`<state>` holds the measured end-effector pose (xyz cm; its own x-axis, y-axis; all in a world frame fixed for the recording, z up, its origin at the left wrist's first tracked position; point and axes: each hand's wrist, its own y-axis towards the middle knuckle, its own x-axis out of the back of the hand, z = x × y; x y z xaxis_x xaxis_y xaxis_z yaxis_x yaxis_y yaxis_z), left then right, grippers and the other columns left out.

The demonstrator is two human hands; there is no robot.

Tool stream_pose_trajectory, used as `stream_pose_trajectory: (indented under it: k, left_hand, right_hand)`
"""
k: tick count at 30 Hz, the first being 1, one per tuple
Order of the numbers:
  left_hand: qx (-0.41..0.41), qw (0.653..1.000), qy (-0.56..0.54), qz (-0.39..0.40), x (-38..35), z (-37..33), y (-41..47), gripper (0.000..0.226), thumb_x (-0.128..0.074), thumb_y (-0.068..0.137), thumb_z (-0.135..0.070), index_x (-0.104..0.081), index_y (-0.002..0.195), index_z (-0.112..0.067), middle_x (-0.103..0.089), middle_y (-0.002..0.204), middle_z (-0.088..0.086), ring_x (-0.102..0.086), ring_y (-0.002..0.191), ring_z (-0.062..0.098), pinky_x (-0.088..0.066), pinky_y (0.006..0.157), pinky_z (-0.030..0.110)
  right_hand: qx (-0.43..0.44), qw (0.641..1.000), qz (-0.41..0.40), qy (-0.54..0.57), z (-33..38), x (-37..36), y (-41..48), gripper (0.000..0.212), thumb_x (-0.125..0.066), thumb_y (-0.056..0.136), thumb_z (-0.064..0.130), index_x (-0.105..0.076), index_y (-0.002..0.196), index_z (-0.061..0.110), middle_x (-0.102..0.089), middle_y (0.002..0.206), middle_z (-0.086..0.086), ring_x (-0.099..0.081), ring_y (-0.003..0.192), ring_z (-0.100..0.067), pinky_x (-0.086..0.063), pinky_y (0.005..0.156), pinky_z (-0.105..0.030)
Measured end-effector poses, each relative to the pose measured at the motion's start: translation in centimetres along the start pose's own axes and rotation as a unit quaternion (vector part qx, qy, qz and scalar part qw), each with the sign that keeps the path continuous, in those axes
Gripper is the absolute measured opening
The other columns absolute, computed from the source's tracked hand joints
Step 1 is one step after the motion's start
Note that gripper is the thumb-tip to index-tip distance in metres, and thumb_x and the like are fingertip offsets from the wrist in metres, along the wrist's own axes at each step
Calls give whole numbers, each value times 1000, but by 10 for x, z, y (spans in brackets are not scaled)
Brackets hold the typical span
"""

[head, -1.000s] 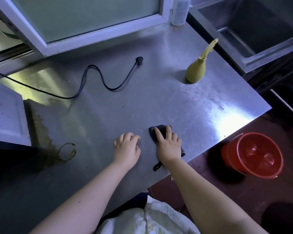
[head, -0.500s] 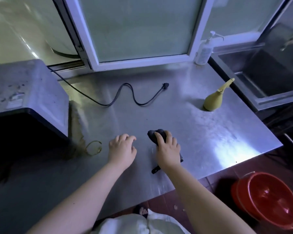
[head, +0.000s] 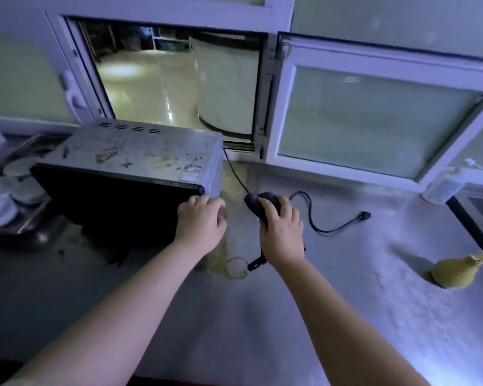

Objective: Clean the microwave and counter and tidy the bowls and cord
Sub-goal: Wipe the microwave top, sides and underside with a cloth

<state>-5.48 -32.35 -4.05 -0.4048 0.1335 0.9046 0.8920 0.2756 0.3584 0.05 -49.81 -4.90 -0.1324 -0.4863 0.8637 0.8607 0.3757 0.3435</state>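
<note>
**Cloth moved up to the spill**

Our right hand (head: 280,229) gripped the dark cloth (head: 260,203), carried from the desk's (head: 290,316) near edge to the yellow stain (head: 221,257). Our left hand (head: 201,221), loosely curled and empty, had reached the soiled microwave (head: 140,154). The cord (head: 313,215) lay beyond, untidied.

Yellow spray bottle (head: 455,274) near the counter's (head: 318,316) right edge, nozzle pointing right. Clear pump bottle (head: 444,186) at far right corner. Frosted window pane (head: 374,121) swung open over back edge. Opening (head: 117,48) shows glossy floor (head: 151,101). White handle (head: 73,98) on left frame.
</note>
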Motion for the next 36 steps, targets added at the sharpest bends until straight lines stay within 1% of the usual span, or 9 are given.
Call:
stream_pose_trajectory:
  k: [4,7,10,15,20,25,29,30,36]
  left_hand:
    - [19,1000,1,-22,31,54,14,25,-61,81,-26,-65,106,-24,-65,103,2,-58,97,31,-45,78,39]
    - [28,1000,5,-8,45,102,21,28,-58,86,-30,-62,113,-26,-63,111,0,-55,104,28,-44,84,39]
    - [29,1000,2,-3,58,153,26,28,-56,87,-30,-62,114,-27,-62,112,-2,-55,105,26,-44,84,38]
    - [20,1000,-5,5,79,239,43,27,-56,87,-30,-62,113,-28,-62,112,-4,-53,106,24,-44,86,39]
    - [3,1000,-10,0,95,308,72,27,-58,87,-30,-63,113,-27,-63,113,-4,-54,107,24,-45,87,41]
    - [-16,999,-4,29,91,342,94,30,-58,88,-33,-61,118,-30,-63,115,-3,-53,110,25,-43,88,39]
    - [-33,997,2,71,80,351,103,33,-57,88,-36,-58,120,-29,-60,115,0,-51,111,28,-41,97,54]
    - [-37,996,0,76,78,352,104,34,-57,88,-37,-58,121,-28,-59,116,0,-50,112,28,-40,98,55]
    - [-24,998,-10,64,69,356,121,33,-52,93,-38,-57,124,-25,-56,123,1,-46,116,28,-39,91,41]
  right_hand:
    - [25,999,-16,22,60,-11,30,41,-49,95,17,-47,135,24,-32,148,-10,-38,118,-38,-34,95,-48]
    - [32,999,-24,32,104,-30,44,37,-50,96,23,-50,133,22,-36,146,-11,-39,117,-39,-36,94,-50]
    - [33,998,-28,37,151,-53,51,36,-55,93,23,-53,129,22,-41,142,-11,-44,113,-41,-41,91,-51]
    - [15,1000,-8,5,215,-78,68,39,-52,96,24,-50,134,23,-36,147,-7,-39,120,-37,-36,95,-49]
    - [-3,999,-32,-20,254,-90,94,35,-54,94,20,-52,129,21,-40,144,-8,-41,120,-38,-36,98,-51]
    - [-10,998,21,-62,288,-105,110,37,-51,94,20,-48,131,22,-36,145,-4,-38,118,-34,-33,100,-47]
    - [-12,991,82,-102,303,-114,119,43,-48,93,21,-42,135,26,-30,148,-4,-34,123,-34,-31,103,-46]
    - [-9,990,88,-110,305,-115,121,43,-47,94,21,-41,136,26,-29,148,-4,-32,125,-33,-30,104,-46]
    - [26,987,117,-105,311,-122,139,41,-47,95,23,-43,135,28,-28,149,-1,-32,124,-33,-29,105,-47]
